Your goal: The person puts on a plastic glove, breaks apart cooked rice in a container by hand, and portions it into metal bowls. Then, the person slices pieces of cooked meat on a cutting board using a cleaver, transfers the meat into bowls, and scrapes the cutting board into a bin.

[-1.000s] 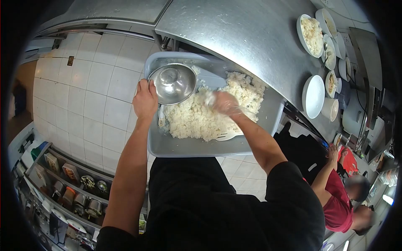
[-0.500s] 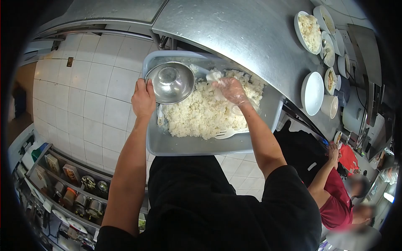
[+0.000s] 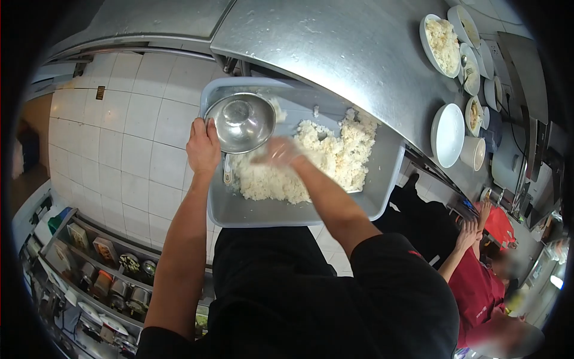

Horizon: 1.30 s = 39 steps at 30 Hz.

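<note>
In the head view, the rice (image 3: 344, 152) is seen spread in a broad heap across the grey tub (image 3: 245, 212), with bare tub floor left showing along the near side and toward the far side. The steel bowl (image 3: 248, 134) is placed inside the tub's far left corner, open side up; whether it is rested on the floor of the tub or held just above it cannot be told. Several things could go wrong here. The bowl could be tipped or swung if it were knocked by the right hand (image 3: 281, 154), since it is gripped at one side only and the two are just beside each other. Rice could be scattered over the rim by a hasty sweep, and the heap could be brushed by the bare forearm that is stretched above it. The pale handle (image 3: 228, 172), seen jutting out below the bowl, could be pushed under the rice if the bowl were lowered onto it. As for pose, the left arm is reached forward nearly straight, and the bowl's left edge is gripped by the left hand (image 3: 204, 149), knuckles uppermost. The right arm is angled inward across the tub's near rim; its hand, apparently covered by a clear glove, is blurred over the rice, so whether the fingers are closed or spread cannot be told
</note>
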Tool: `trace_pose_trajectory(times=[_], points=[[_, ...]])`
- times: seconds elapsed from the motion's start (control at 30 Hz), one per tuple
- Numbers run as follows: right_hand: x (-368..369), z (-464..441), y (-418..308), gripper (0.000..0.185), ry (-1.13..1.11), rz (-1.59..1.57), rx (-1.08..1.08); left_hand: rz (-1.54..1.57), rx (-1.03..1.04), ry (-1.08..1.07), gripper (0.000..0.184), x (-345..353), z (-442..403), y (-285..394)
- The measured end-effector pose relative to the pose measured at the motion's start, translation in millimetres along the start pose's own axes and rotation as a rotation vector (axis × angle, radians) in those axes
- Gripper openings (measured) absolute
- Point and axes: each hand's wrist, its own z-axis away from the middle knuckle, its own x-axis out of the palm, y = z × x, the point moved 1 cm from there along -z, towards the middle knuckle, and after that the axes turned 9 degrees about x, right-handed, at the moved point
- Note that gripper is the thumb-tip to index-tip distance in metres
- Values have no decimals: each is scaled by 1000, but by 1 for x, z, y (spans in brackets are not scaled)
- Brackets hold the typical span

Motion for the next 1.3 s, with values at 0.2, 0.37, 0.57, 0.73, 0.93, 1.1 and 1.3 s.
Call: trace_pose_trajectory(times=[0.2,0.37,0.57,0.73,0.93,1.1,1.3], points=[[88,79,-14,56,146,354,-218,24,30,-15,28,-4,-2,-3],[104,76,20,52,229,329,-260,-21,111,-2,26,-3,3,-7],[49,23,25,63,317,193,-115,-54,106,-24,26,-3,5,-4],[-19,15,10,75,284,-447,315,-44,72,-8,31,-6,-6,-5],[-37,40,40,121,210,-769,424,366,-162,69,43,-14,-9,-6],[-4,49,70,97,610,-336,-249,613,-151,269,49,-11,-14,-10],[-16,73,48,54,304,-465,-136,595,-220,356,49,-8,-20,-13]])
